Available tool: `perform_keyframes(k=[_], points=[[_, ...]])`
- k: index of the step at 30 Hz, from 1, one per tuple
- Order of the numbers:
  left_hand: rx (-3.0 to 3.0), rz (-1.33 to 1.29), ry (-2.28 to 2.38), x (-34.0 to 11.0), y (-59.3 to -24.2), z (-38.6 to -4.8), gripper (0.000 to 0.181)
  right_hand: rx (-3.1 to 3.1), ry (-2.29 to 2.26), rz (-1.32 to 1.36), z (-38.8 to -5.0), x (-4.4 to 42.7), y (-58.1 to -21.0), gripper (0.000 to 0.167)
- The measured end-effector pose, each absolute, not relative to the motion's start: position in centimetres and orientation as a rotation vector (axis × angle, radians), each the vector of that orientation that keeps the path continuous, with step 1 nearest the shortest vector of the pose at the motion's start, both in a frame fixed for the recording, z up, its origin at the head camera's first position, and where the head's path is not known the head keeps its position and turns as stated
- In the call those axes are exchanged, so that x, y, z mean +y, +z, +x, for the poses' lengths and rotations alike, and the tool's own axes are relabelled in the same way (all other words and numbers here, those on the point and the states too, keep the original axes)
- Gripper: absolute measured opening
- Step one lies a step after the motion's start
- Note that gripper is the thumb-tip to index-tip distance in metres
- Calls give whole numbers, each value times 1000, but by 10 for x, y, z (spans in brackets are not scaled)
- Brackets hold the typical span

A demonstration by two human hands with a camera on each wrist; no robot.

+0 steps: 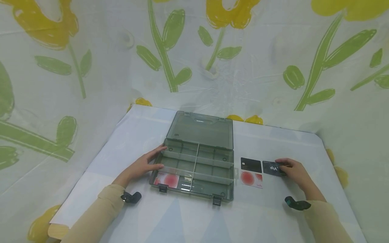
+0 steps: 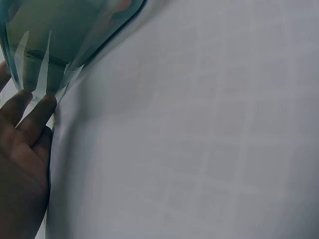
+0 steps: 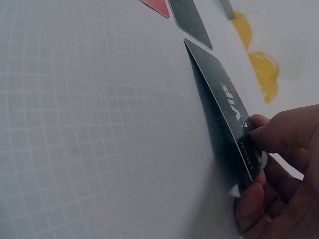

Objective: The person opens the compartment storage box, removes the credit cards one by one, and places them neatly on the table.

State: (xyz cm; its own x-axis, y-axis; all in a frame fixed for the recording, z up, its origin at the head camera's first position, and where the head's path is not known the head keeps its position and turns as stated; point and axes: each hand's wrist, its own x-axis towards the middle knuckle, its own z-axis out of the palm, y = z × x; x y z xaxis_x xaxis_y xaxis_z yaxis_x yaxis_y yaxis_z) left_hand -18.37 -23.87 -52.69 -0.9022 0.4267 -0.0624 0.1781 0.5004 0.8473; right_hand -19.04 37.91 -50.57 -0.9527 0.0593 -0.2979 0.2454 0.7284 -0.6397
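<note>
A dark VIP card [image 3: 224, 99] is pinched in my right hand [image 1: 295, 170], the thumb on its printed face and fingers at its edge and underside. In the right wrist view the near side of this card is raised off the table, with a shadow beneath. My left hand [image 1: 145, 165] touches the left wall of a translucent grey-green compartment box [image 1: 212, 172], its fingers spread and fairly straight. The box lies with its lid [image 1: 203, 130] folded back. One red-and-white card [image 1: 167, 179] sits in its front left compartment.
Left of the VIP card lie a black card [image 1: 251, 165] and, in front of that, another red-and-white card [image 1: 251, 179]. Two latches hang at the box's front edge. A flower-patterned curtain [image 1: 243, 84] encloses the white-covered table [image 1: 261, 219] at the back and sides.
</note>
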Motion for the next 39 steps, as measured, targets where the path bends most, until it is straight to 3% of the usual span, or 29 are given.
perform_keyframes(k=[39], points=[[2486,510,1358,-239,-530,-185,74,2764,-972,241,-187,371,-504,41]])
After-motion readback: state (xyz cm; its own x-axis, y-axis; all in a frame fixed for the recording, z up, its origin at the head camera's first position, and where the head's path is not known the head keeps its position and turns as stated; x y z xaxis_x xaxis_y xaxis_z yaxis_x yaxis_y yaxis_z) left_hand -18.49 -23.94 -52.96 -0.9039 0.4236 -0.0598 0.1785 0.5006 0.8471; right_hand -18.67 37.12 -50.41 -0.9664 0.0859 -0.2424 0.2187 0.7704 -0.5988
